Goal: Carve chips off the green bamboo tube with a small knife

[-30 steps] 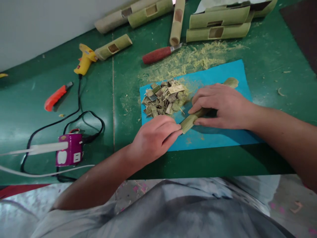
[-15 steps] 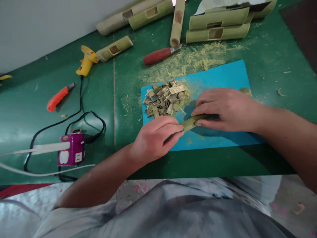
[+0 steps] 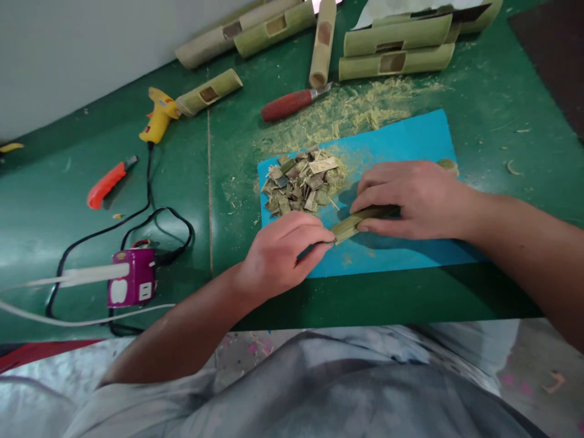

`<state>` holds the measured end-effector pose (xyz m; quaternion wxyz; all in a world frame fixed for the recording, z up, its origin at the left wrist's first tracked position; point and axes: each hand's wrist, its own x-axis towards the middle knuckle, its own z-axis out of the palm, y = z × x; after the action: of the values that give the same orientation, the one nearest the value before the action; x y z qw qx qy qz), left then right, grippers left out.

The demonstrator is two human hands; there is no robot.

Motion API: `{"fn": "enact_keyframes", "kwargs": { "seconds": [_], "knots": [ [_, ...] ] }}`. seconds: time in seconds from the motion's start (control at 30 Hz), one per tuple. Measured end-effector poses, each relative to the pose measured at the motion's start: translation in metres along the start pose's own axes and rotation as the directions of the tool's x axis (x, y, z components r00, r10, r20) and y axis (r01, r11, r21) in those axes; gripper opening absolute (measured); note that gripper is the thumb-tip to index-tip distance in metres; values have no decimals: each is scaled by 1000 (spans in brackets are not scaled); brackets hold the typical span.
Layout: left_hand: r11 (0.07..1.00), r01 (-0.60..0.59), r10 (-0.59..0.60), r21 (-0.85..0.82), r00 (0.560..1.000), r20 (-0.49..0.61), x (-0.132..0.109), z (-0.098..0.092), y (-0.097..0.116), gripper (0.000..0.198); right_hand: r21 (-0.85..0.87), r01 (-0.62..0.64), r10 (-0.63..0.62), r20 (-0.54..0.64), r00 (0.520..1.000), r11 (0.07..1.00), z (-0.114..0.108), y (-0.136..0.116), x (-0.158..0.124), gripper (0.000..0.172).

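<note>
A narrow green bamboo strip [image 3: 347, 227] lies slanted over the blue sheet [image 3: 387, 258], held between both hands. My right hand [image 3: 408, 198] grips its far part, thumb below and fingers above. At the near end my left hand [image 3: 289, 246] is closed in a pinch; a small dark edge shows at its fingertips, too small to name. Behind my left hand a pile of bamboo chips [image 3: 301, 182] rests on the sheet. A round bamboo end [image 3: 448, 165] shows just beyond my right hand.
A red-handled knife [image 3: 287, 104] lies behind the sheet, near several cut bamboo tubes [image 3: 396, 63]. On the left are a yellow glue gun [image 3: 159, 117], an orange cutter [image 3: 107, 184] and a purple power block [image 3: 131, 277] with cables. The green table's [image 3: 387, 298] front edge is near my body.
The view has shifted slightly. My left fingertips have drawn back a little from the strip's near end, while my right hand keeps its grip.
</note>
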<state>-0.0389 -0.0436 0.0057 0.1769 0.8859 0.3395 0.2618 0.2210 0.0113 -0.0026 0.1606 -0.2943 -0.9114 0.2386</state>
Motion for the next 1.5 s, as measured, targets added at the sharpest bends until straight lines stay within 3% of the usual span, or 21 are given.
{"fn": "enact_keyframes", "kwargs": {
  "seconds": [0.23, 0.37, 0.5, 0.6, 0.7, 1.0, 1.17, 1.5],
  "knots": [
    [971, 160, -164, -180, 986, -6, 4, 0, 2, 4, -3, -2, 2, -24, 1000, 1000, 2, 1, 0, 28],
    [944, 276, -277, -180, 961, 21, 2, 4, 4, 7, -14, 2, -3, -15, 1000, 1000, 2, 1, 0, 30],
    [905, 353, -372, -237, 928, -40, -2, 6, 6, 13, -15, 13, -14, -8, 1000, 1000, 1, 1, 0, 31],
    [927, 294, -309, -233, 951, -26, -1, 6, 6, 5, -22, 19, -20, -12, 1000, 1000, 1, 1, 0, 31],
    [960, 193, -191, -203, 981, 27, 1, 5, 5, 11, -23, 14, -14, -26, 1000, 1000, 2, 2, 0, 32],
    [998, 46, -43, -50, 998, 48, -1, 1, 2, 13, -17, -3, 3, -14, 1000, 1000, 2, 2, 0, 30],
    [999, 40, -41, 15, 995, 90, -2, -1, 1, 12, -21, -14, 14, -6, 1000, 1000, 1, 2, 0, 30],
    [998, 70, -70, 10, 997, 27, -3, 5, 6, 9, 1, -7, 7, -6, 1000, 1000, 0, 1, 1, 28]
  ]
}}
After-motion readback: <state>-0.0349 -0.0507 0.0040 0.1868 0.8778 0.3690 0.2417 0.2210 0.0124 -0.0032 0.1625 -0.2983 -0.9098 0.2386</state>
